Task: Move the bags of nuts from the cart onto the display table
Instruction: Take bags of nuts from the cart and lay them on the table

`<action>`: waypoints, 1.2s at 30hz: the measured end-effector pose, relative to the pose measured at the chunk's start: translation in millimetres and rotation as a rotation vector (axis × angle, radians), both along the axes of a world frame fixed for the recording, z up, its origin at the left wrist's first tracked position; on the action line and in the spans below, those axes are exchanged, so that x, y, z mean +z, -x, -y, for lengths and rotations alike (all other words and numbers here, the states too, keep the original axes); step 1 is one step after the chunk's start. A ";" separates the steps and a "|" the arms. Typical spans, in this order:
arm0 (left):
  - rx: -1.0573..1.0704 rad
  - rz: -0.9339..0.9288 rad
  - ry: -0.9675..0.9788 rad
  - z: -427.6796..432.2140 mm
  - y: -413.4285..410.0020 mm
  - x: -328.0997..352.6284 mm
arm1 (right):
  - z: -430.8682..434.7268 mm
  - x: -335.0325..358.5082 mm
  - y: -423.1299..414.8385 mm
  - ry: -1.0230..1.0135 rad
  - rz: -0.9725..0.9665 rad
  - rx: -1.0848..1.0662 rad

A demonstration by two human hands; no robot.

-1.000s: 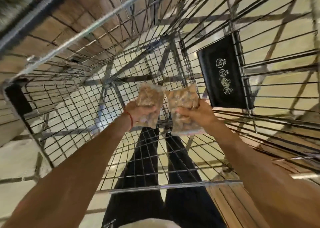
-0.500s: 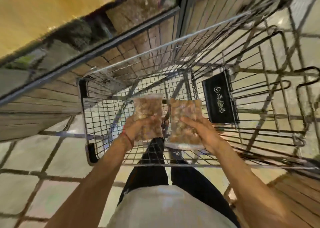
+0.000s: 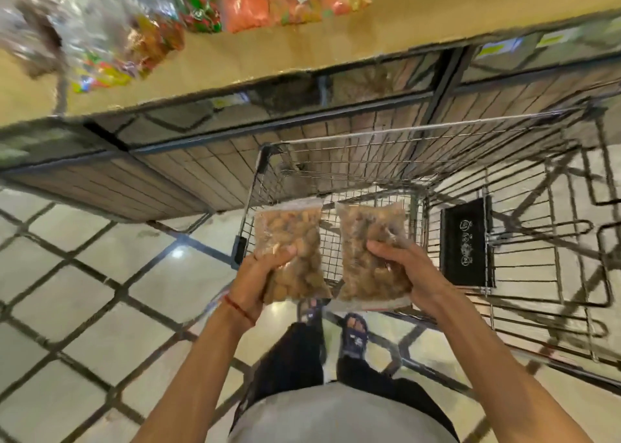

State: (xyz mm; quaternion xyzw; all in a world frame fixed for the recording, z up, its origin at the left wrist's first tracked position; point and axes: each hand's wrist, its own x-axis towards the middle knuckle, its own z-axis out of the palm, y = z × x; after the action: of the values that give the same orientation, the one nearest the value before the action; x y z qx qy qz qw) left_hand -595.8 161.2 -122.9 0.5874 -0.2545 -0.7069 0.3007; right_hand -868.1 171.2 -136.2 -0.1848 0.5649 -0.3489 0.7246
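I hold two clear bags of brown nuts above the near end of the wire cart (image 3: 336, 146). My left hand (image 3: 258, 274) grips the left bag of nuts (image 3: 289, 237) from its lower left side. My right hand (image 3: 408, 271) grips the right bag of nuts (image 3: 369, 241) from its lower right side. The bags hang side by side, almost touching. The tan top of the display table (image 3: 319, 46) runs across the upper part of the view, beyond the cart.
Several blurred colourful packets (image 3: 141, 32) and orange bags (image 3: 248, 2) lie on the table's far left and middle. The table has wooden slatted sides (image 3: 168, 180). A black child-seat flap (image 3: 465, 241) stands in the cart on the right. Tiled floor (image 3: 84, 291) spreads to the left.
My head has lifted, bringing the display table and its packets into view. Both hands have raised the two bags up out of the cart basket, toward the table side.
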 end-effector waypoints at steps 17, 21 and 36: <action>0.394 0.132 0.240 -164.1 -256.2 29.5 | -40.0 43.5 -271.1 0.129 0.049 0.376; 0.481 0.185 0.251 -205.8 -348.4 32.0 | -59.8 39.8 -347.0 0.147 0.087 0.393; 0.692 0.171 0.216 -199.9 -495.7 16.4 | -22.9 34.8 -537.4 0.139 0.007 0.527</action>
State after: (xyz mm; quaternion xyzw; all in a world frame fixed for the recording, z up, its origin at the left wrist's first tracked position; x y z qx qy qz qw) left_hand -100.0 361.1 -106.5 0.6606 -0.1382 -0.4806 0.5599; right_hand -330.7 194.1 -101.4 -0.3735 0.4698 -0.1867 0.7778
